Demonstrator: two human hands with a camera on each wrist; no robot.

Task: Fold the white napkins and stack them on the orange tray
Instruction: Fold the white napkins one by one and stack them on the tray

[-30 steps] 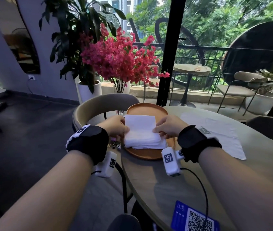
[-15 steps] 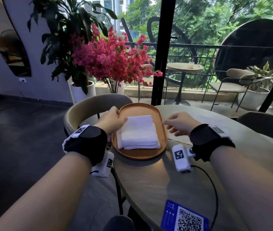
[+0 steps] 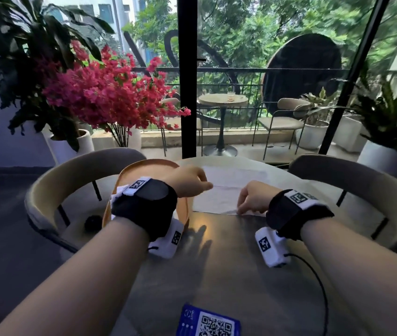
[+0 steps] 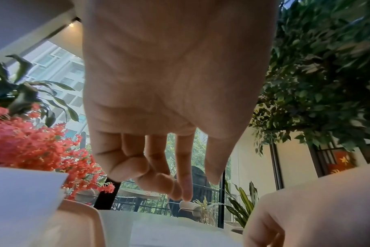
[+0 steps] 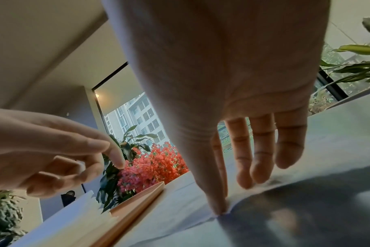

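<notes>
The orange tray [image 3: 144, 166] sits at the table's left, mostly behind my left wrist. It holds a stack of folded white napkins [image 4: 21, 192], also seen in the right wrist view [image 5: 74, 217]. An unfolded white napkin [image 3: 226, 190] lies flat on the table right of the tray. My left hand [image 3: 200, 183] hovers over its left edge, fingers loosely curled and holding nothing [image 4: 180, 192]. My right hand [image 3: 241, 209] is at the napkin's near edge. Its thumb and index finger pinch that edge [image 5: 220, 210], and the other fingers hang relaxed.
A blue QR card [image 3: 209, 323] lies at the table's near edge. A black cable [image 3: 314, 275] runs from my right wrist camera. Padded chairs stand at the left [image 3: 71, 175] and right [image 3: 350, 175]. Pink flowers [image 3: 110, 93] stand behind the tray.
Both hands left the folded stack on the tray and moved right to the flat napkin. The right hand now pinches its near edge. The head view swung right.
</notes>
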